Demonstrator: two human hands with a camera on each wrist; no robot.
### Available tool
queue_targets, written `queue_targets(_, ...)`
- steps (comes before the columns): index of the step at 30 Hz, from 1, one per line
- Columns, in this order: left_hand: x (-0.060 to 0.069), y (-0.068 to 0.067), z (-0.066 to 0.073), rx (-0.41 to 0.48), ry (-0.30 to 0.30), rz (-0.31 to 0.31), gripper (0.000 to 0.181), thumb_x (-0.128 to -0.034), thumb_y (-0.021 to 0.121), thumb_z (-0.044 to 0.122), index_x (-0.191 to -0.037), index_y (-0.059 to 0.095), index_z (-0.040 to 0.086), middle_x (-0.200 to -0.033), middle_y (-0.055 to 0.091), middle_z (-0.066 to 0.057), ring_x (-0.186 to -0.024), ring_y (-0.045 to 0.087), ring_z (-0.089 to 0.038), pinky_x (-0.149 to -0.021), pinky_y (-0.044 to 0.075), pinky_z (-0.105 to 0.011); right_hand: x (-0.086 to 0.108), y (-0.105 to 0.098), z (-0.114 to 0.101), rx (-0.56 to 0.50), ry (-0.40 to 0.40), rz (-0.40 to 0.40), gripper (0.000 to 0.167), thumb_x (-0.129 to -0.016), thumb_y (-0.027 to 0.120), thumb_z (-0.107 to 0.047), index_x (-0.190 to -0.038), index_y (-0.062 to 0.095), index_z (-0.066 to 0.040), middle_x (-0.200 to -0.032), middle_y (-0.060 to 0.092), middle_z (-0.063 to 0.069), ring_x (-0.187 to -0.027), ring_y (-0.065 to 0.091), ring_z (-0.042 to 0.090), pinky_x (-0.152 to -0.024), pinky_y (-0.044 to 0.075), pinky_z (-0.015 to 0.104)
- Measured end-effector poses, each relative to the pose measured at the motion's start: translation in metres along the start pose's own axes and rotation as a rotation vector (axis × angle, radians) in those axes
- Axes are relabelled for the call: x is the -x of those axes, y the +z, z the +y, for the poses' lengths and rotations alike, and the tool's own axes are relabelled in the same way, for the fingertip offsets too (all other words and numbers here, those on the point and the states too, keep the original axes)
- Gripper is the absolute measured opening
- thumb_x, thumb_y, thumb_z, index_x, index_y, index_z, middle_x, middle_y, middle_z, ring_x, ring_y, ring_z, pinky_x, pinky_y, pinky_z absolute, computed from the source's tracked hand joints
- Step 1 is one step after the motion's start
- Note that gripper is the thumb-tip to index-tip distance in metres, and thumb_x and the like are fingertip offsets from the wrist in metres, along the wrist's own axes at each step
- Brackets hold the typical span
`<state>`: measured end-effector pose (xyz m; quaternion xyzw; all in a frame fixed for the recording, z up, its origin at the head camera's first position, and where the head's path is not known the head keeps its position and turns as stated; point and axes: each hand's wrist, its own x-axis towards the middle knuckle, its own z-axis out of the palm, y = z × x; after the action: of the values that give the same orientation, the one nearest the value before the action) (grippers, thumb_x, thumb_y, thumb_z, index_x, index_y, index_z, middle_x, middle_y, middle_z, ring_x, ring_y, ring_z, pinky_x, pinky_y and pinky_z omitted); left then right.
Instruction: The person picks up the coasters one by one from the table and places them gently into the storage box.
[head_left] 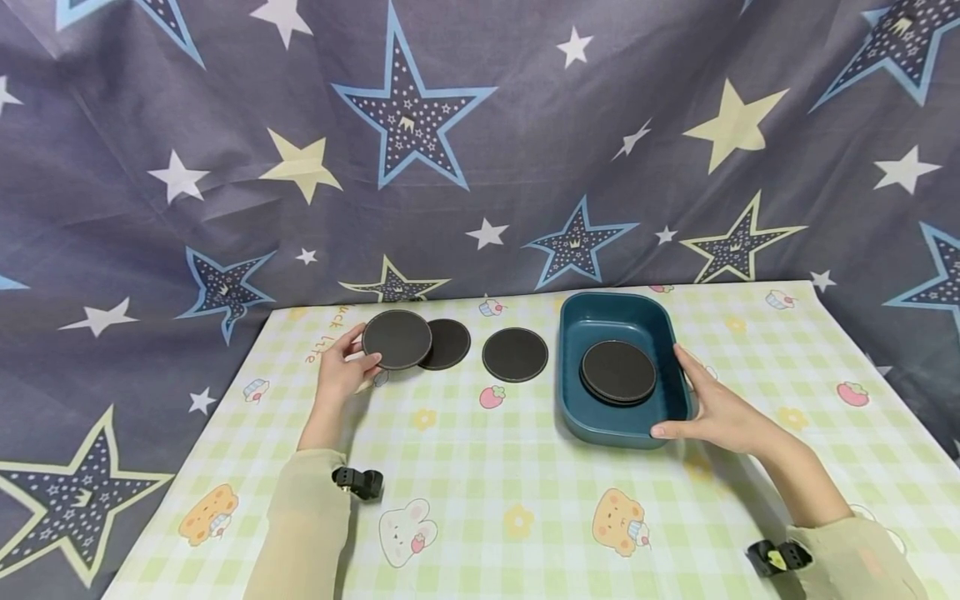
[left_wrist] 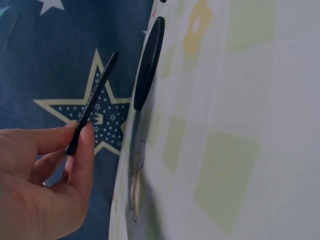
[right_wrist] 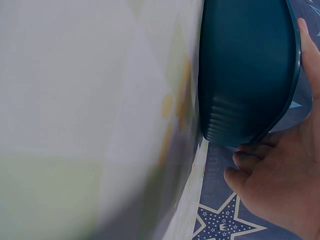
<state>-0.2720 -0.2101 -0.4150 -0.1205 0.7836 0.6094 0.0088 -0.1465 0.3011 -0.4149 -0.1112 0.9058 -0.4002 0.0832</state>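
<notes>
My left hand point(head_left: 347, 364) pinches a black round coaster point(head_left: 397, 339) by its left edge between thumb and fingers. In the left wrist view this coaster point(left_wrist: 95, 102) is tilted and raised off the tablecloth. Partly behind it in the head view lies another black coaster point(head_left: 450, 344), and a further one point(head_left: 515, 355) lies flat to the right. A blue rectangular bin point(head_left: 570, 417) holds a small stack of black coasters point(head_left: 618, 371). My right hand point(head_left: 716, 410) grips the bin's near right corner, thumb at the near end and fingers along the right wall.
The table has a green checked cloth point(head_left: 465, 467) with printed animals, flowers and strawberries. A grey curtain point(head_left: 510, 150) with stars hangs along the table's back edge. Each wrist wears a small black device point(head_left: 358, 482).
</notes>
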Motion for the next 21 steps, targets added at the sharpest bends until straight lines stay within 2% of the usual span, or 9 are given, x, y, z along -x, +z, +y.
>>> queue_targets(9,0.006,0.01,0.003,-0.008,-0.001,-0.044,0.068,-0.0933,0.063,-0.003,-0.154,0.04,0.016,-0.126,0.05,-0.014,-0.067,0.06,0.002,-0.07,0.059,-0.013,-0.001,0.0,0.0,0.003,-0.005,0.006,0.126,-0.078,0.084,-0.033,-0.16,-0.008,-0.006,-0.166,-0.002,0.027,-0.15,0.004,0.054,-0.112,0.018,0.078)
queue_targets(21,0.012,0.024,0.006,0.081,-0.002,-0.109,0.068,-0.0921,0.062,-0.007,-0.154,0.04,0.013,-0.12,0.048,-0.011,-0.07,0.063,0.001,-0.069,0.059,-0.012,0.0,0.0,-0.001,0.012,-0.003,0.007,0.126,-0.079,0.084,-0.033,-0.16,-0.009,-0.006,-0.166,-0.002,0.027,-0.15,0.005,0.054,-0.111,0.019,0.078)
